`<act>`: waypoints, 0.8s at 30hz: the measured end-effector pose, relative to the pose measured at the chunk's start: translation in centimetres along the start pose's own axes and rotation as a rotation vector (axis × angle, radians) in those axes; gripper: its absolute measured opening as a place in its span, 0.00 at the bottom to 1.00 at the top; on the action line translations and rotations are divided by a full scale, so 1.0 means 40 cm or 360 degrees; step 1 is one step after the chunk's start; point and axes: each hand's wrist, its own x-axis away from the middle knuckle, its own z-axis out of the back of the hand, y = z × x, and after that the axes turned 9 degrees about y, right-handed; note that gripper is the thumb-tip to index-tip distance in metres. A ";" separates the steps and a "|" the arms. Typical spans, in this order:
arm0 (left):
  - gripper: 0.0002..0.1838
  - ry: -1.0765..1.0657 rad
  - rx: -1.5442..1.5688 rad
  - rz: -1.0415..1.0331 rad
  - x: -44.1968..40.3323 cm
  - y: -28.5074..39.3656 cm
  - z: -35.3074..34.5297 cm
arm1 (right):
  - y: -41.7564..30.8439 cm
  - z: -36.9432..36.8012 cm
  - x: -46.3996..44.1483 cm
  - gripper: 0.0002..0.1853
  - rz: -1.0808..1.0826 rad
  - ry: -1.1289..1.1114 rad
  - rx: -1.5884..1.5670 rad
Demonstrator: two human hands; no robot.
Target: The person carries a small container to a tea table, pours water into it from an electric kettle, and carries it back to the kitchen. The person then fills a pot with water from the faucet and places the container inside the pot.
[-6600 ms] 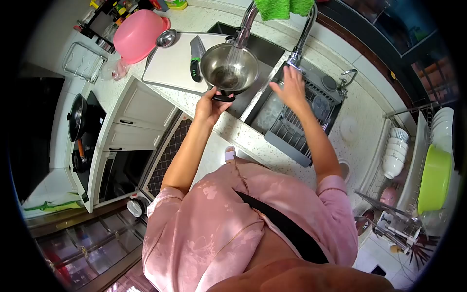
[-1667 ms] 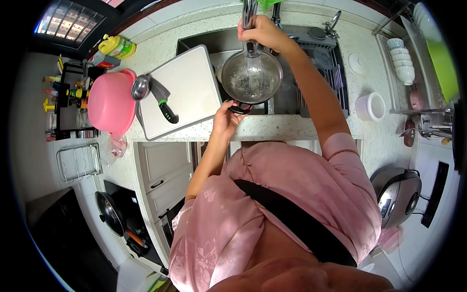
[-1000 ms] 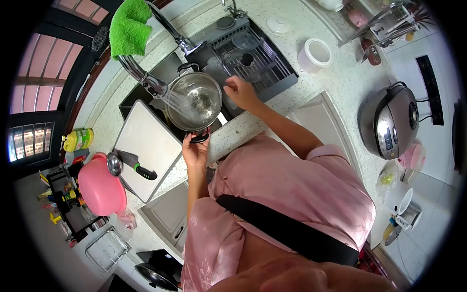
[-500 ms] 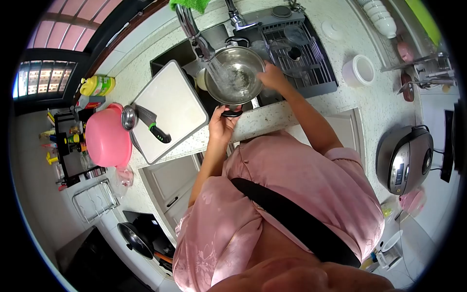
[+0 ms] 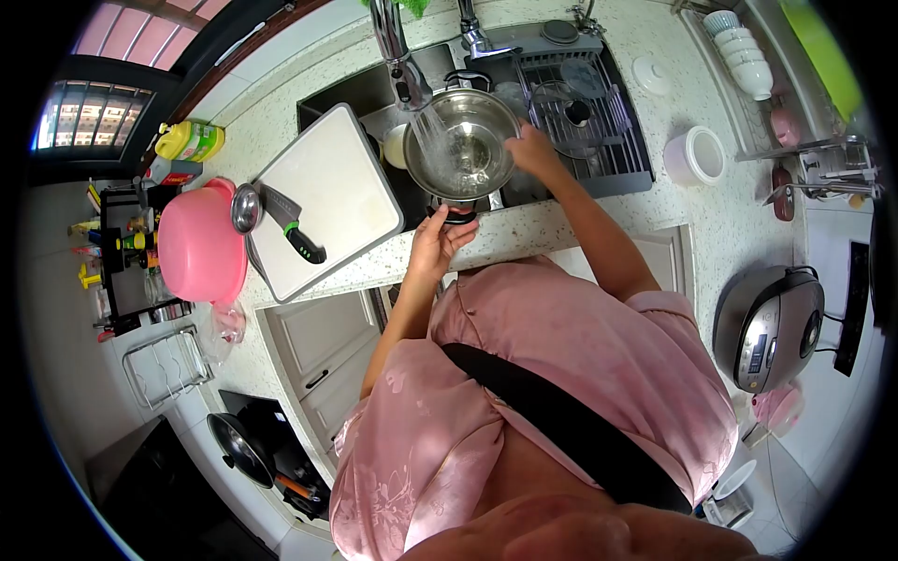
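Note:
A shiny stainless steel pot [image 5: 440,178] with black side handles is held level over the sink [image 5: 341,89], with some water in its bottom. Spray falls into it from the chrome faucet [image 5: 408,79]. My left hand [image 5: 436,245] grips the near black handle [image 5: 456,216], thumb on top and fingers beneath. At the pot's right rim my right hand [image 5: 536,156] is closed, fingers curled at the edge; fingertips are partly hidden. Left of the pot, a white cutting board [image 5: 341,187] carries a knife [image 5: 292,224] with a black and green handle. A steel ladle-like bowl [image 5: 246,208] lies beside it.
A grey dish rack [image 5: 608,140] fills the sink's right side. A pink basin [image 5: 198,243] and yellow bottle [image 5: 192,142] stand left. Rightward are a white tub [image 5: 694,157], a rice cooker [image 5: 772,327] and stacked white bowls [image 5: 744,61].
The view has shifted slightly, so the scene sits a little differently. Both hands stay at the pot, and the left fingers look somewhat more extended under the handle. Water keeps running.

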 end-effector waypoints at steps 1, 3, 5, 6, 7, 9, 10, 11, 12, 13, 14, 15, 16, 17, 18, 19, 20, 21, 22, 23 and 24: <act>0.16 0.0025 -0.0062 -0.0012 0.001 -0.001 0.003 | -0.001 0.000 0.000 0.22 0.0001 -0.0001 0.0001; 0.16 0.0050 -0.0123 -0.0027 -0.001 -0.006 0.012 | -0.005 0.000 -0.001 0.22 -0.0011 -0.0003 0.0057; 0.15 0.0033 -0.0168 -0.0069 -0.006 -0.014 0.030 | -0.013 0.006 0.003 0.22 -0.0027 -0.0002 0.0055; 0.15 0.0034 -0.0168 -0.0069 -0.006 -0.016 0.035 | -0.016 0.008 0.005 0.21 -0.0045 -0.0001 0.0054; 0.13 0.0023 -0.0187 -0.0097 -0.007 -0.017 0.040 | -0.013 0.008 0.005 0.21 -0.0046 -0.0001 0.0053; 0.11 0.0010 -0.0207 -0.0124 -0.005 -0.019 0.042 | 0.002 0.005 0.001 0.21 -0.0064 -0.0013 -0.0006; 0.11 -0.0004 -0.0203 -0.0144 -0.003 -0.019 0.039 | 0.012 0.000 -0.002 0.21 -0.0065 -0.0011 -0.0006; 0.10 -0.0018 -0.0198 -0.0164 -0.002 -0.018 0.037 | 0.023 -0.006 -0.006 0.21 -0.0075 -0.0004 -0.0027; 0.10 -0.0022 -0.0199 -0.0164 -0.003 -0.018 0.037 | 0.021 -0.004 -0.007 0.21 -0.0084 0.0005 -0.0048; 0.10 -0.0020 -0.0207 -0.0164 -0.005 -0.019 0.037 | 0.018 0.000 -0.007 0.21 -0.0084 0.0011 -0.0047; 0.10 -0.0018 -0.0214 -0.0164 -0.006 -0.019 0.036 | 0.015 0.003 -0.006 0.21 -0.0110 -0.0018 0.0004; 0.10 -0.0022 -0.0216 -0.0165 -0.005 -0.018 0.033 | 0.005 0.009 -0.004 0.21 -0.0135 -0.0047 0.0054; 0.10 -0.0008 -0.0227 -0.0151 -0.003 -0.016 0.030 | -0.005 0.014 0.000 0.21 -0.0134 -0.0044 0.0053; 0.10 0.0006 -0.0238 -0.0137 0.000 -0.014 0.029 | -0.016 0.017 0.005 0.21 -0.0140 -0.0036 0.0074; 0.10 0.0004 -0.0241 -0.0139 -0.001 -0.014 0.030 | -0.021 0.019 0.007 0.21 -0.0146 -0.0028 0.0094; 0.10 0.0001 -0.0243 -0.0129 -0.002 -0.016 0.034 | -0.021 0.019 0.007 0.21 -0.0146 -0.0025 0.0092; 0.11 -0.0001 -0.0245 -0.0119 -0.003 -0.016 0.035 | -0.019 0.017 0.005 0.22 -0.0124 -0.0036 0.0101; 0.11 -0.0004 -0.0248 -0.0121 -0.001 -0.015 0.034 | -0.017 0.014 0.003 0.22 -0.0101 -0.0047 0.0110; 0.12 -0.0007 -0.0260 -0.0119 0.001 -0.014 0.031 | -0.009 0.009 0.001 0.22 -0.0100 -0.0044 0.0109; 0.13 -0.0009 -0.0272 -0.0117 0.003 -0.013 0.028 | 0.002 0.002 -0.003 0.23 -0.0081 -0.0044 0.0062; 0.13 -0.0011 -0.0274 -0.0119 0.006 -0.011 0.023 | 0.001 0.002 -0.003 0.24 -0.0062 -0.0043 0.0015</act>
